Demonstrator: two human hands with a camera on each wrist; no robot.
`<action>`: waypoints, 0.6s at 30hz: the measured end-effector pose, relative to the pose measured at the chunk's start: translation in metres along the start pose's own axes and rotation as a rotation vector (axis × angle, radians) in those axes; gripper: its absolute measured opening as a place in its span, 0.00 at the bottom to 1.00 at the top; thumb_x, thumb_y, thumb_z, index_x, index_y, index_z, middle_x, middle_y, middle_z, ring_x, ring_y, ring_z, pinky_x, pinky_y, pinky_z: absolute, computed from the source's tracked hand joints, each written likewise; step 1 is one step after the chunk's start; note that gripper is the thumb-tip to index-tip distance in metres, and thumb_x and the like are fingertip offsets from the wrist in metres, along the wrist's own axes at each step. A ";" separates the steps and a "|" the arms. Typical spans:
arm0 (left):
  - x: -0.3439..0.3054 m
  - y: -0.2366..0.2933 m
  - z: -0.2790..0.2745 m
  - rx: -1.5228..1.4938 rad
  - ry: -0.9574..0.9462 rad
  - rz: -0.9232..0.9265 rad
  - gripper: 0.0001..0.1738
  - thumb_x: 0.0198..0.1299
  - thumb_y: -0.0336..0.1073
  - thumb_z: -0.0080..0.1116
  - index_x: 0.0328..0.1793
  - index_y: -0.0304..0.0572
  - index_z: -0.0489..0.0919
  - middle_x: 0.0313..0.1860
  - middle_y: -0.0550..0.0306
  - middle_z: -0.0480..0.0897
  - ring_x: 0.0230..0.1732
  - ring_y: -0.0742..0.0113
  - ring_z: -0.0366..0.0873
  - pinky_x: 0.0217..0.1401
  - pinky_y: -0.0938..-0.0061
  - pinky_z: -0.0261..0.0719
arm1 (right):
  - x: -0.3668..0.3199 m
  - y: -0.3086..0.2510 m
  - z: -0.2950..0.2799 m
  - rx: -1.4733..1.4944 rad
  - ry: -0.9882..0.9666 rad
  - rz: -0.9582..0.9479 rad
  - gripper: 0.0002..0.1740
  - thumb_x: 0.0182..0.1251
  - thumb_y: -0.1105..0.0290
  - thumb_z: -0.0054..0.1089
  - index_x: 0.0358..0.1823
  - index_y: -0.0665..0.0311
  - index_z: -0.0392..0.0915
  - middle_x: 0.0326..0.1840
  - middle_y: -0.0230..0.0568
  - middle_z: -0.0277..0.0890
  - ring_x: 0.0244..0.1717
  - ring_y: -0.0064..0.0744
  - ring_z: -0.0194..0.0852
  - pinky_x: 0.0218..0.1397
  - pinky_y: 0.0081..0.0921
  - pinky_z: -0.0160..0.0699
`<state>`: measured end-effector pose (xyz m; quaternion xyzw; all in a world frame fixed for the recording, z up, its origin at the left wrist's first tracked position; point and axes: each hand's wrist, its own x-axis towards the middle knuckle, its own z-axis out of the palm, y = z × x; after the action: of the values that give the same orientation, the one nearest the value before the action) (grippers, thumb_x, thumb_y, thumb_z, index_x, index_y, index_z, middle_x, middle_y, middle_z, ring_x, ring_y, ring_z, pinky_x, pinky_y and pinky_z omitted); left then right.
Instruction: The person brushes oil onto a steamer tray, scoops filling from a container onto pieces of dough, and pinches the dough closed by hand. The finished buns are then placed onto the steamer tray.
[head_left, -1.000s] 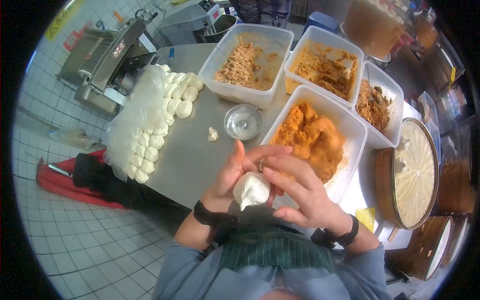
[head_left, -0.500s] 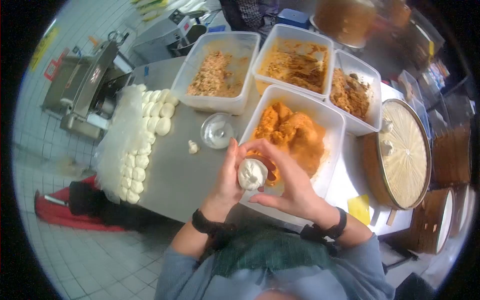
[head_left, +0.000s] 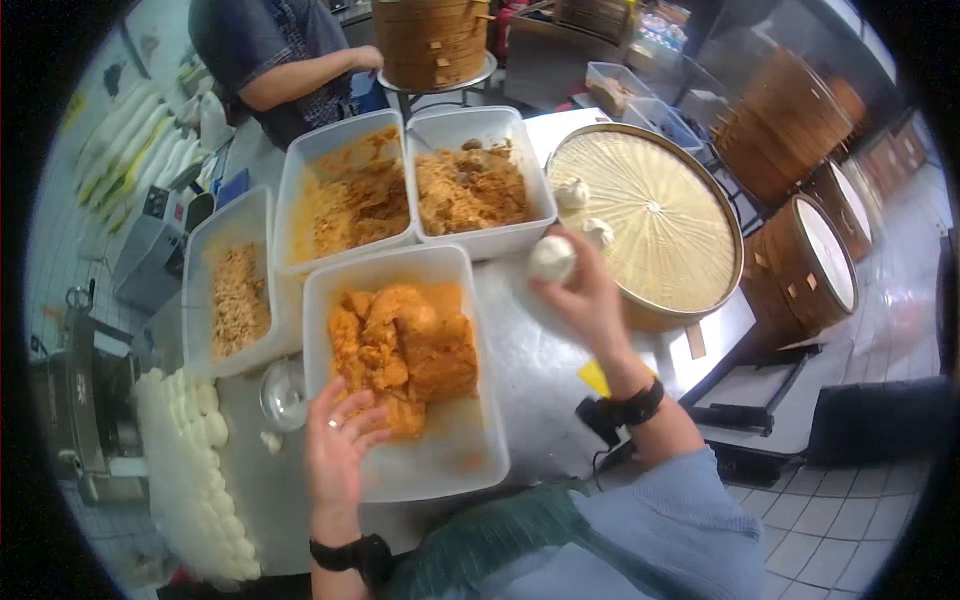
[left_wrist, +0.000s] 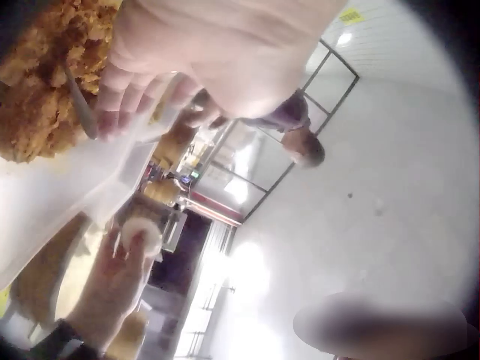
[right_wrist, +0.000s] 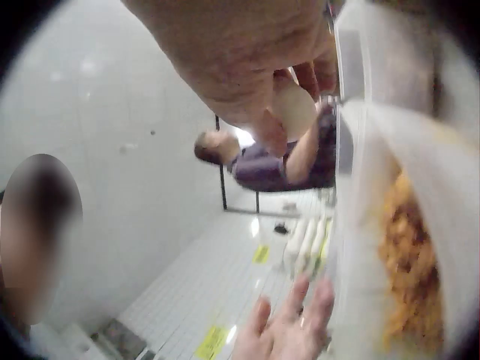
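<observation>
My right hand (head_left: pixel 592 300) grips a white filled bun (head_left: pixel 551 260) between thumb and fingers, beside the near left rim of a round bamboo steamer (head_left: pixel 690 308). Two pleated buns, one at the edge (head_left: pixel 573 192) and another bun (head_left: pixel 598 233) nearer me, sit on the steamer's pale liner. My left hand (head_left: pixel 335 450) has its fingers spread and holds nothing, over the left near rim of a plastic tub (head_left: pixel 450 478) of orange filling (head_left: pixel 400 345). In the left wrist view, a grey utensil handle (left_wrist: pixel 79 105) shows against the filling near the left fingertips.
Further tubs of filling, one on the left (head_left: pixel 200 290) and two behind, crowd the table. Dough pieces (head_left: pixel 215 430) under plastic and a small glass bowl (head_left: pixel 283 395) lie at left. More steamers (head_left: pixel 800 260) stand at right. A person (head_left: pixel 290 75) stands across the table.
My hands have parted. The right hand has carried the bun rightward to the steamer, while the left stays by the orange filling tub. The head view has swung right.
</observation>
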<state>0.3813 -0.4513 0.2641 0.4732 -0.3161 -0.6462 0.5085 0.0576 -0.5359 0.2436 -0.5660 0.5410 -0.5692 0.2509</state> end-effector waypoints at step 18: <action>-0.022 -0.021 -0.014 0.022 0.297 -0.128 0.27 0.70 0.54 0.40 0.65 0.43 0.66 0.44 0.46 0.77 0.46 0.56 0.78 0.44 0.66 0.77 | 0.014 0.101 -0.134 -0.548 0.139 0.270 0.42 0.42 0.55 0.75 0.62 0.57 0.70 0.57 0.49 0.73 0.62 0.48 0.65 0.63 0.39 0.65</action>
<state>0.3876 -0.4236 0.2473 0.5882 -0.2138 -0.5969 0.5021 -0.1020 -0.5334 0.1880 -0.4954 0.7605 -0.4009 0.1246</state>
